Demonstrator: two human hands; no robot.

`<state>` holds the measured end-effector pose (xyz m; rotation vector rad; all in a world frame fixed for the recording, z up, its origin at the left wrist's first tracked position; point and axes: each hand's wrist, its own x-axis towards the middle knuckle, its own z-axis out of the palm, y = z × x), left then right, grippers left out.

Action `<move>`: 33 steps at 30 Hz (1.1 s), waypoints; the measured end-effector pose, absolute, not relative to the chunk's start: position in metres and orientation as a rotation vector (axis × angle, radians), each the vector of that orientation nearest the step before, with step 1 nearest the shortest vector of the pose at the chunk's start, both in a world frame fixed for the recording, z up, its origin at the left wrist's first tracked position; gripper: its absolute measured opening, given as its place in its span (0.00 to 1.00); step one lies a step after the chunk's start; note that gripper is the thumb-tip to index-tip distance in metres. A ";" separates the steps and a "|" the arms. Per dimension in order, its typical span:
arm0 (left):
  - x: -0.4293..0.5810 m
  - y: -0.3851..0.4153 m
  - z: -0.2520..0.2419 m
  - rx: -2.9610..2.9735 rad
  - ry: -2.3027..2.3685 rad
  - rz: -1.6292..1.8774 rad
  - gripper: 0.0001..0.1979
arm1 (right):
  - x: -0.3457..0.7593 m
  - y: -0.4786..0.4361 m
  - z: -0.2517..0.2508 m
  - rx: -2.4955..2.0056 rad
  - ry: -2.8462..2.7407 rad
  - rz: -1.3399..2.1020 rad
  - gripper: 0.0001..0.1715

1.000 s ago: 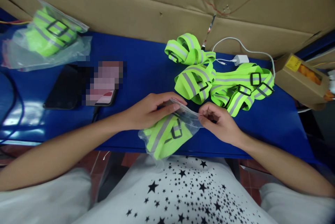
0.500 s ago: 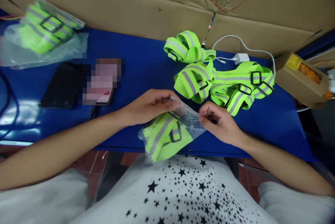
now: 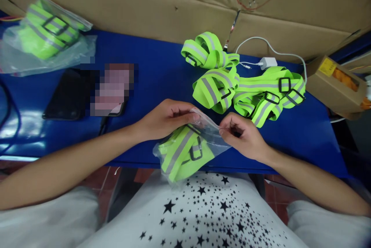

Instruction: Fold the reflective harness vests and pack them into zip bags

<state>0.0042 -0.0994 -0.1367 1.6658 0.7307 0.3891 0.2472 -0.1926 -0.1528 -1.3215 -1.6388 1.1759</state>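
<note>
A clear plastic bag [image 3: 188,149] with a folded neon-green reflective strap inside lies at the near edge of the blue table [image 3: 162,74]. My left hand [image 3: 165,118] pinches the bag's upper rim on the left. My right hand [image 3: 242,135] pinches the same rim on the right, fingers curled. Several loose neon-green straps [image 3: 240,85] with grey stripes and black buckles lie in a heap just beyond my hands.
Bagged straps [image 3: 46,35] lie at the far left. A black phone [image 3: 69,95] sits left of centre, with a blurred item beside it. A white charger and cable [image 3: 268,62] and a cardboard box [image 3: 336,85] are at the right. Cardboard sheets [image 3: 174,4] back the table.
My hands have shifted slightly along the bag's rim, and the bag has slipped a little toward me. The view moved a bit.
</note>
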 end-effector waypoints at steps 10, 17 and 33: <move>0.005 -0.101 -0.139 1.685 0.765 0.374 0.16 | 0.247 -0.191 -0.153 -1.328 -1.639 1.207 0.05; 0.004 -0.103 -0.138 1.750 0.800 0.420 0.16 | 0.247 -0.190 -0.154 -1.319 -1.613 1.218 0.04; 0.006 -0.105 -0.135 1.786 0.801 0.432 0.17 | 0.245 -0.189 -0.152 -1.335 -1.599 1.233 0.03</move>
